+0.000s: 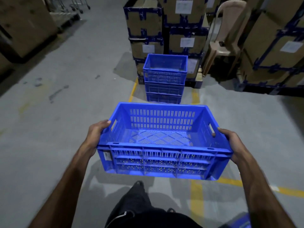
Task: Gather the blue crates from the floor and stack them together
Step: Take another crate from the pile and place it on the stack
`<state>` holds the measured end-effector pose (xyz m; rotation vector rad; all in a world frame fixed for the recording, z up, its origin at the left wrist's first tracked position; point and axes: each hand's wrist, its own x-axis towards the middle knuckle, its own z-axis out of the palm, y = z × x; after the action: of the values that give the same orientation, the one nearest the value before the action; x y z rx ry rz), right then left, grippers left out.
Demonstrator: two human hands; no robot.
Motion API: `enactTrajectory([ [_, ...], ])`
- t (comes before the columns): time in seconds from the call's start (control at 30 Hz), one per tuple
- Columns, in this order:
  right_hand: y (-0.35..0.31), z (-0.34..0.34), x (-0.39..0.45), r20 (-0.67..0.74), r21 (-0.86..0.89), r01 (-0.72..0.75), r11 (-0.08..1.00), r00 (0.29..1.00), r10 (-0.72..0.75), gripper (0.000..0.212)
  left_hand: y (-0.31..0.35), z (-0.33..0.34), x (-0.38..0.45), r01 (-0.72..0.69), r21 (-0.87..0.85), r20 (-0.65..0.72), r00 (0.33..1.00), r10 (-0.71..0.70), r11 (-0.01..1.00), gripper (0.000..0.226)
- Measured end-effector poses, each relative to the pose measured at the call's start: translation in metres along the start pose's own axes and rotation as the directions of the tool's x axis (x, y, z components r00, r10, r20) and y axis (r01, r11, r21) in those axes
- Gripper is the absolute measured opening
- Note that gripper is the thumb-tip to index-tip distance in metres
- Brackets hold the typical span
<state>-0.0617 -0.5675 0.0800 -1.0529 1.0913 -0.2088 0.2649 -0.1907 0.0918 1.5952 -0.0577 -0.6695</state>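
Note:
I carry an empty blue slotted crate point(162, 155) in front of me, off the floor. My left hand point(96, 132) grips its left end at the handle slot, thumb over the rim. My right hand point(233, 142) grips the right end the same way. Ahead on the floor stands a stack of three blue crates point(165, 79), nested upright against the cardboard boxes. A corner of another blue object point(240, 221) shows at the bottom right, too cropped to identify.
Taped cardboard boxes point(185, 30) on pallets rise behind the stack and to the right. A beige plastic chair point(225, 40) stands between them. More boxes point(24, 25) line the left wall. Yellow floor lines point(195, 199) cross the grey concrete. My dark-trousered leg point(136, 203) is below the crate.

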Motion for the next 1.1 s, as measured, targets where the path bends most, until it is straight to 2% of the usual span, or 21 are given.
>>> enactTrajectory([
  [0.27,-0.063,0.052,0.083,-0.051,-0.007,-0.018,1.000,0.999,0.018,0.030,0.028,0.006,0.130,0.032,-0.023,0.053,0.998,-0.031,0.999,0.039],
  [0.53,-0.132,0.110,0.154,-0.118,0.037,0.048,0.998,0.992,-0.044,0.028,0.108,0.016,0.279,-0.012,0.032,0.125,0.992,0.008,0.999,0.039],
  [0.73,-0.176,0.131,0.210,-0.167,0.052,0.099,0.994,0.982,-0.089,0.029,0.151,0.035,0.358,-0.033,0.057,0.139,0.990,0.025,0.998,0.040],
  [0.9,-0.218,0.139,0.270,-0.172,0.028,0.087,0.996,0.982,-0.081,0.038,0.171,0.060,0.410,-0.008,0.049,0.109,0.994,0.003,0.999,0.064],
  [1.0,-0.243,0.139,0.309,-0.143,0.032,0.087,0.996,0.986,-0.082,0.041,0.182,0.079,0.437,-0.026,0.050,0.086,0.996,0.022,0.998,0.047],
  [1.1,-0.275,0.133,0.349,-0.128,0.042,0.098,0.994,0.987,-0.092,0.037,0.201,0.101,0.466,-0.023,0.074,0.052,0.998,0.019,0.997,0.053],
])
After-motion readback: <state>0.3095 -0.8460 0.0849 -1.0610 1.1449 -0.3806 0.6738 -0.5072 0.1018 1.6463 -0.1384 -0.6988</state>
